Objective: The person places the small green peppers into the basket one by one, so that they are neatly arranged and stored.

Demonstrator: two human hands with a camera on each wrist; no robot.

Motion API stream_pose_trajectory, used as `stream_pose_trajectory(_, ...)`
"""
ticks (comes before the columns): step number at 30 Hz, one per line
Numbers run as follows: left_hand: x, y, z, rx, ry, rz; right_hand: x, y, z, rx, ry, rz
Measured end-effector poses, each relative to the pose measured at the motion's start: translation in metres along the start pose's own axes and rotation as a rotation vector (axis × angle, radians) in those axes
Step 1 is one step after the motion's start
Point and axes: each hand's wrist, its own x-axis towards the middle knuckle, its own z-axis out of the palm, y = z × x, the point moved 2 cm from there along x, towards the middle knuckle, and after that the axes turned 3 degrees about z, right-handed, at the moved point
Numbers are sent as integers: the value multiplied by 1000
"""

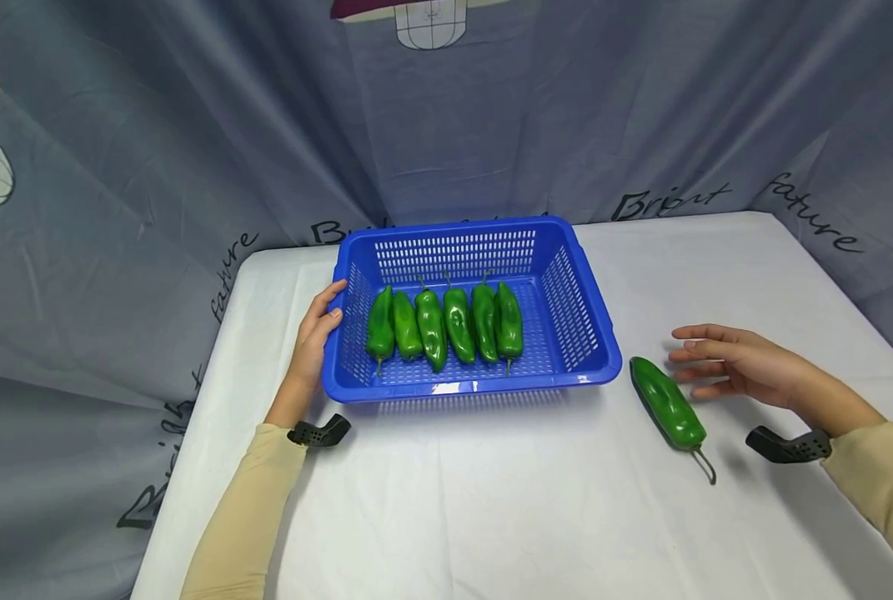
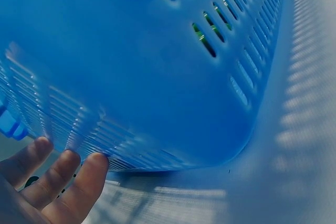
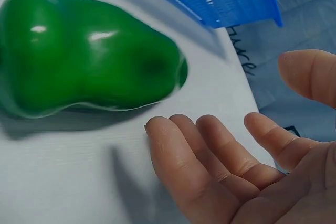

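At the left end of a blue plastic basket [image 1: 461, 388], my left hand [image 1: 313, 337] touches the rim with its thumb and forefinger. Its other fingers [image 2: 86, 182], fairly straight, rest against the slotted outer wall in the left wrist view. Several green peppers [image 1: 457, 325] lie side by side inside the basket. To the basket's right, one more green pepper [image 1: 667, 404] lies on the white cloth, its stem towards me. Just beyond it to the right hovers my right hand [image 1: 746, 367], fingers spread and holding nothing. In the right wrist view the fingertips are apart from this pepper [image 3: 94, 51].
A white cloth [image 1: 491, 500] covers the table. Grey printed curtains [image 1: 446, 142] hang behind and on both sides, near the table edges. Black bands with small mounts sit on the left wrist [image 1: 318, 432] and the right wrist [image 1: 787, 446].
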Motion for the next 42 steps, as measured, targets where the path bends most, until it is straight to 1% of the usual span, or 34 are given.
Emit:
stream_pose_trajectory(4, -1, -2, -1, -6, 2, -2, 1, 8, 4, -8, 12, 1)
stream_pose_trajectory(10, -2, -2, -1, -18, 2, -1, -1, 17, 10, -1, 43, -20)
stream_pose_trajectory(15, -2, -2, 0, -27, 1, 4, -1, 18, 17, -39, 67, -36)
stream_pose_trajectory(19, -2, -2, 0, -31, 2, 2, 0, 16, 23, -104, 97, -40)
stream_pose_trajectory(23, -3, -1, 0, -24, 3, 2, 1, 12, 31, -199, 138, -45)
stream_pose_trajectory(28, -3, -1, 0, -16, 4, 0, 1, 7, 41, -324, 168, -97)
stream_pose_trajectory(33, -2, 0, 0, -20, 1, 4, -1, 2, 50, -425, 201, -137)
stream_pose_trajectory(38, -1, 1, 1, -14, 2, 7, 0, -1, 54, -501, 211, -177)
stream_pose_trajectory(42, -1, 1, 1, -17, 2, 8, 0, -2, 55, -513, 197, -189)
